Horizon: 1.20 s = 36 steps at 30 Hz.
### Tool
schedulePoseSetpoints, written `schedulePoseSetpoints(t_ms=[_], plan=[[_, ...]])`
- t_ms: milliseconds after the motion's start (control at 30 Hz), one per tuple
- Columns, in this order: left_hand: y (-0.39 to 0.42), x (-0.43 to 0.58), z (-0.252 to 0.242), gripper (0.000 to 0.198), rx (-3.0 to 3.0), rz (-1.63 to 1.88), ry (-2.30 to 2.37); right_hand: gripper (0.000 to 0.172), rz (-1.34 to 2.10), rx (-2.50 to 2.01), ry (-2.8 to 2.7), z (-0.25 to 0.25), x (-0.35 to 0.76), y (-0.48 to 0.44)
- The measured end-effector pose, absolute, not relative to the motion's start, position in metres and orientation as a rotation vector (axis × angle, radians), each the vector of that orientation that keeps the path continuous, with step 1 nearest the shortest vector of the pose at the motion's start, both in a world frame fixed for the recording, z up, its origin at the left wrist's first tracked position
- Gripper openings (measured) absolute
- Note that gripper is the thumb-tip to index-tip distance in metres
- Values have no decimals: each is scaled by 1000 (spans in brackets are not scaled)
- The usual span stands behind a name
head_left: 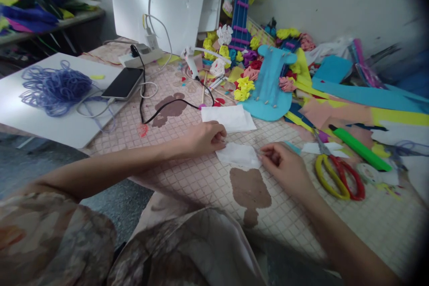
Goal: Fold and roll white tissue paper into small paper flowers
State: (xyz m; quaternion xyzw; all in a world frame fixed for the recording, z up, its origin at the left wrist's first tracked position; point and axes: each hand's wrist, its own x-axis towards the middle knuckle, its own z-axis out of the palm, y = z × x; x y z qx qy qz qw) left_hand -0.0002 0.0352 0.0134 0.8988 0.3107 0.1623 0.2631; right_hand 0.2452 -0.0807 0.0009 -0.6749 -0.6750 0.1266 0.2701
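The head camera looked from above the lap [187, 250], which filled the bottom centre, forward and down across the table [204, 183]. It sat near enough that the left hand [205, 138] and right hand [286, 165] fell mid-frame, with the wall [321, 4] closing the upper right.

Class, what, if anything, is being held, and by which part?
A white, roughly rectangular piece of paper: left grip at its upper left corner, right grip at its right edge.

Tabletop [196, 183], surroundings.
Left: purple yarn [58, 87] tangled on white board [67, 129], phone [123, 83] near it. Centre: white glue gun [191, 63], turquoise guitar-shaped cutout [270, 85]. Right: scissors [335, 162], handles yellow and red; green cutter [362, 149] nearby.
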Motion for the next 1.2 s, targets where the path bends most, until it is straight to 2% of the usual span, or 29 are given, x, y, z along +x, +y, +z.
schedulePoseSetpoints(t_ms=[333,467,633,900,1200], plan=[[34,16,25,27,2494,202,761,8,533,-1851,-2021,14,245,-67],[40,30,29,35,2519,251,646,6,570,-1788,-2070,15,246,-65],[46,68,32,24,2459,222,523,7,598,-1753,-2049,18,245,-66],[44,97,40,16,2570,-112,536,11,601,-1760,-1914,16,255,-74],[44,94,41,7,2536,51,532,15,555,-1749,-1757,14,264,-80]])
